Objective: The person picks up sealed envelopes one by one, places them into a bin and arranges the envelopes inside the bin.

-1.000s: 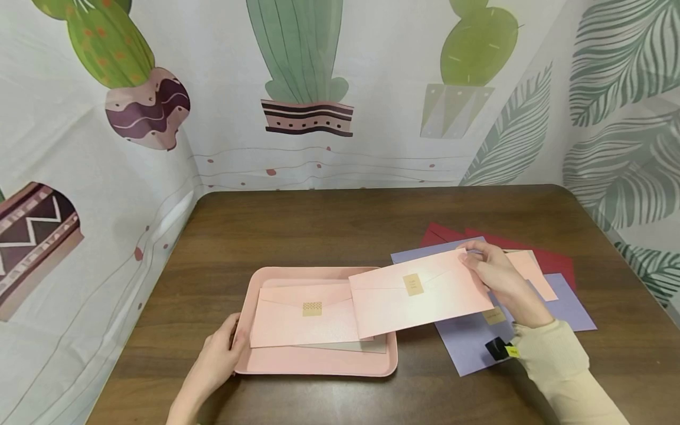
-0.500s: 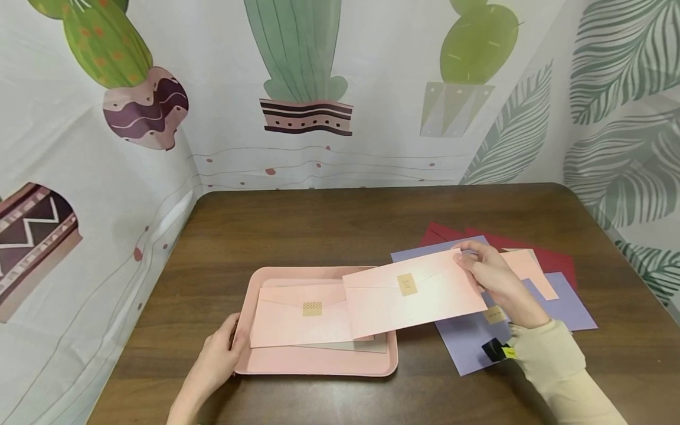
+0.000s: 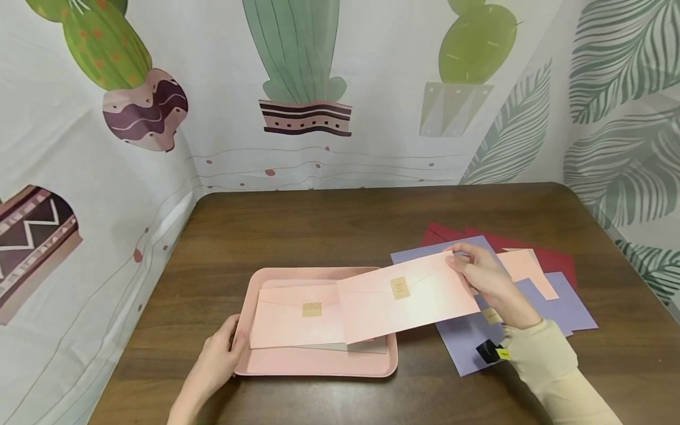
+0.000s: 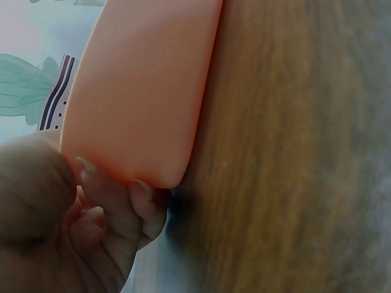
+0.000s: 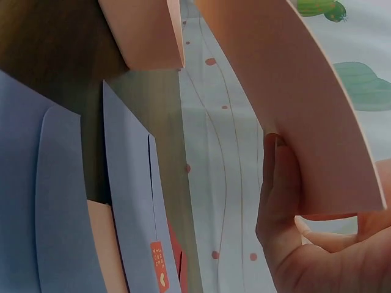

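A pink envelope (image 3: 409,298) with a gold sticker is tilted above the tray's right side, its upper right corner pinched by my right hand (image 3: 486,277). In the right wrist view the thumb (image 5: 284,183) presses one face of the envelope (image 5: 293,104). At the left end of the pink tray (image 3: 319,365), my left hand (image 3: 215,357) grips the rim; in the left wrist view its fingers (image 4: 119,204) curl against the tray wall (image 4: 143,91). Inside the tray lies another pink envelope (image 3: 297,327) over a greyish-white one (image 3: 366,345).
To the right, a loose pile holds purple envelopes (image 3: 459,345), a pink envelope (image 3: 531,268) and red envelopes (image 3: 560,260). The brown table (image 3: 297,230) ends at a cloth backdrop (image 3: 382,159) printed with cacti and leaves. A black strap piece (image 3: 486,351) sits at the right wrist.
My right hand has shifted slightly left with the pink envelope, which now reaches farther over the tray. The left hand and tray have stayed in place.
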Action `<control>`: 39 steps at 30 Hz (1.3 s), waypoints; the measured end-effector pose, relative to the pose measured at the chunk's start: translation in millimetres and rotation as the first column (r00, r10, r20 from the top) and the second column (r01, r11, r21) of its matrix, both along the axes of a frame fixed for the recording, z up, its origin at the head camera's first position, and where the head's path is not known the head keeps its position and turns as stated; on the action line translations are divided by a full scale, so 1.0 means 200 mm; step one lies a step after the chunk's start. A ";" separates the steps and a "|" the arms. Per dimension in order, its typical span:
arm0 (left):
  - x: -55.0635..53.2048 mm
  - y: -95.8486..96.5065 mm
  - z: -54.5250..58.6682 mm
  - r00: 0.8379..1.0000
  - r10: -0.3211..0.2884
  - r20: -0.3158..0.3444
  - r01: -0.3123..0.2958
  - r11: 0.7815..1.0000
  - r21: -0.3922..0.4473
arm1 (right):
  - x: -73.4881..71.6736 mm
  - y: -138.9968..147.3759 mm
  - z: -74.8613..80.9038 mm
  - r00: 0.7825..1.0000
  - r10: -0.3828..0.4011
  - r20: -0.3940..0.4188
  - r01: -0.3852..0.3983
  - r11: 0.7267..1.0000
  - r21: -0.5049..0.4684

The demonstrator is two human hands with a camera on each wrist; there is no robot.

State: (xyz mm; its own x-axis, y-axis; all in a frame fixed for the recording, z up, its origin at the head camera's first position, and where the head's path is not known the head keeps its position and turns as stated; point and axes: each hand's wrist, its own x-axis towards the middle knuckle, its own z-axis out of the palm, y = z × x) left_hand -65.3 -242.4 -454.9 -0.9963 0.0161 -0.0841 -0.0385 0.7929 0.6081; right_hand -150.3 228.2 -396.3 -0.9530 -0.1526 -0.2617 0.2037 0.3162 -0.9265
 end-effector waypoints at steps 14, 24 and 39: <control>-0.01 0.00 0.00 1.000 0.004 0.028 -0.004 1.000 0.012 | -0.01 -0.06 0.00 0.998 -0.011 0.056 0.012 1.000 -0.020; -0.01 0.00 0.01 1.000 0.000 0.013 0.000 1.000 0.009 | -0.01 -0.10 -0.02 1.000 0.009 -0.020 -0.011 0.997 -0.073; 0.00 0.00 0.00 1.000 0.011 0.026 -0.011 1.000 -0.001 | 0.01 -0.19 -0.05 0.999 0.048 -0.003 -0.048 0.991 -0.123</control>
